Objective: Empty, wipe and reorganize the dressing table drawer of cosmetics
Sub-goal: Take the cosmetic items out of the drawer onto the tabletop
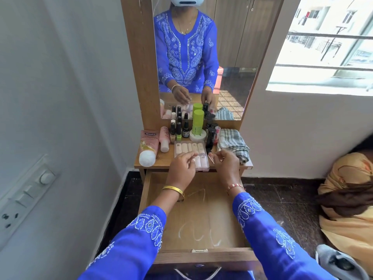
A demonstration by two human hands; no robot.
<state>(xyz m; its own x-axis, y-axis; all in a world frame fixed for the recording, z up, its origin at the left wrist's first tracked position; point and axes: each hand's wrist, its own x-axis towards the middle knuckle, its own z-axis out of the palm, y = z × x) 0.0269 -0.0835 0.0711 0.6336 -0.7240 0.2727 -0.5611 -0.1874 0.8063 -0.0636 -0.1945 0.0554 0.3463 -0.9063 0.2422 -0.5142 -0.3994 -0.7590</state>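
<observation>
while drawer [201,215] open, hands [181,168] nr palette [190,149]

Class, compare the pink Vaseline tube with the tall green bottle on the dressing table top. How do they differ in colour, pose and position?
The Vaseline tube is pale pink with a white cap; the green bottle is lime green all over. The tube lies flat, cap toward the drawer; the bottle stands upright. The tube sits at the left edge of the top, the bottle at the back by the mirror. Both rest on the table top, outside the open drawer.
</observation>
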